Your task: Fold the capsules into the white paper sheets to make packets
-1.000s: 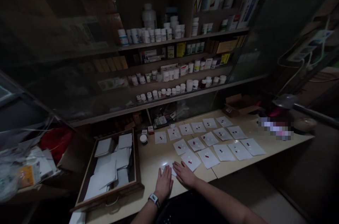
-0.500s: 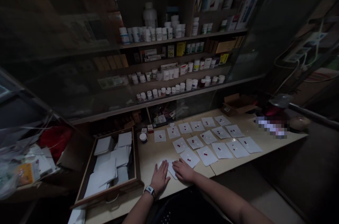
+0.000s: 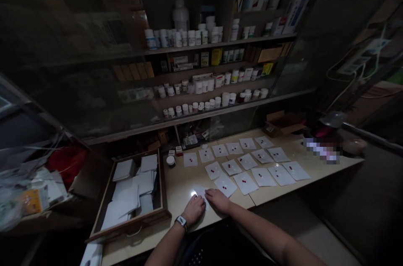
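Both my hands sit at the counter's [image 3: 181, 180] near edge on one white paper square [image 3: 198, 193]. My left hand [image 3: 194, 209], a watch [image 3: 181, 221] on its wrist, has its fingers curled over that paper's near side. My right hand [image 3: 219, 200] lies flat beside it, its fingers on the paper's right edge. Just beyond them, several more paper squares [image 3: 225, 185] are laid out in rows across the counter, each with small red pills on it.
A wooden tray [image 3: 161, 182] holding blank paper squares stands to the left. A small white-lidded jar [image 3: 171, 161] sits near its far corner. Shelves of pill bottles [image 3: 201, 87] rise behind glass. An open cardboard box [image 3: 281, 122] is at the back right. The room is dim.
My left hand went from lying flat to curled on the near paper. Both hands drew slightly toward me, and the view shifted a little.
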The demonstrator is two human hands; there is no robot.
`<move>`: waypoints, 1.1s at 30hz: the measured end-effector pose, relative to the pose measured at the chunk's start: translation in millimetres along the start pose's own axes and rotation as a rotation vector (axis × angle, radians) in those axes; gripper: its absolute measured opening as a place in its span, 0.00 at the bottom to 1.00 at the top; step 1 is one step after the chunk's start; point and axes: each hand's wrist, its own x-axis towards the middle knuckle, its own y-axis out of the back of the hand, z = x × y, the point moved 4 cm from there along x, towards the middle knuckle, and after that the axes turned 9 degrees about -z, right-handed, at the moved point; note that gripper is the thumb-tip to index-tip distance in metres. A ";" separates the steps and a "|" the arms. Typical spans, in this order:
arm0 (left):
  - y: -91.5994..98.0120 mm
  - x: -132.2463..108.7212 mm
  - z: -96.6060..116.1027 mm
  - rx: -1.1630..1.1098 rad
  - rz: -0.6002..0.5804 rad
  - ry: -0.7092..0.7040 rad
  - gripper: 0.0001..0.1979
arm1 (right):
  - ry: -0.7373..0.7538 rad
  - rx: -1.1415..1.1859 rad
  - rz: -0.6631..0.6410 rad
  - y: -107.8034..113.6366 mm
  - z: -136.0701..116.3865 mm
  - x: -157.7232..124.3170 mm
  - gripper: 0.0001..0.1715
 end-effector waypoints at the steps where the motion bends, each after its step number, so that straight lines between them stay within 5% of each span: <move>1: -0.8 1.7 0.2 0.015 0.001 -0.013 0.10 | -0.009 0.000 -0.006 1.0 -0.5 0.3 0.18; 13: -12.3 1.1 5.9 0.037 0.006 -0.029 0.09 | -0.028 0.021 0.010 2.5 -3.7 -1.6 0.19; 22: -17.2 -6.4 1.7 -0.249 0.252 0.343 0.10 | 0.069 -0.033 0.027 14.6 -7.0 -11.0 0.23; 33: -6.6 -11.2 1.3 -0.332 0.250 0.328 0.10 | 0.024 -0.084 -0.004 13.6 -6.6 -2.2 0.18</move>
